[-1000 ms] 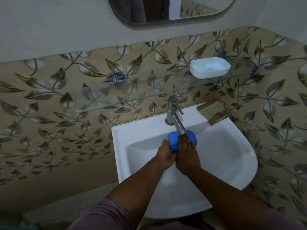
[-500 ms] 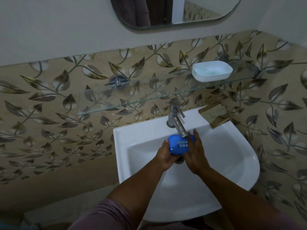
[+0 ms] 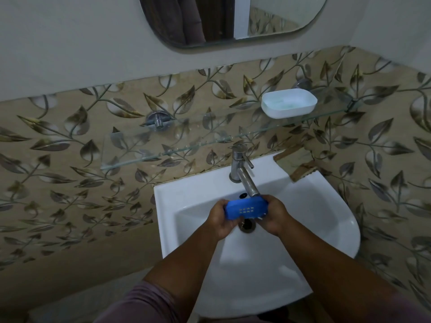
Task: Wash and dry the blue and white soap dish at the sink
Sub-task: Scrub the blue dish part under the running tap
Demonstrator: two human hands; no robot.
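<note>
The blue slotted part of the soap dish (image 3: 245,209) is held over the white sink (image 3: 326,217), just under the tap spout (image 3: 250,184). Its slots face me. My left hand (image 3: 221,220) grips its left end and my right hand (image 3: 274,216) grips its right end. The white part of the soap dish (image 3: 288,106) sits on the glass shelf (image 3: 163,145) above the sink, at the right. I cannot tell whether water runs from the tap.
The drain (image 3: 247,226) lies right below the blue part. A mirror (image 3: 233,19) hangs above the shelf. Leaf-pattern tiles cover the wall. A brown wooden piece (image 3: 303,170) rests at the sink's back right corner.
The blue part has turned from end-on to flat, slots toward me. My right hand has moved from on top of it to its right end.
</note>
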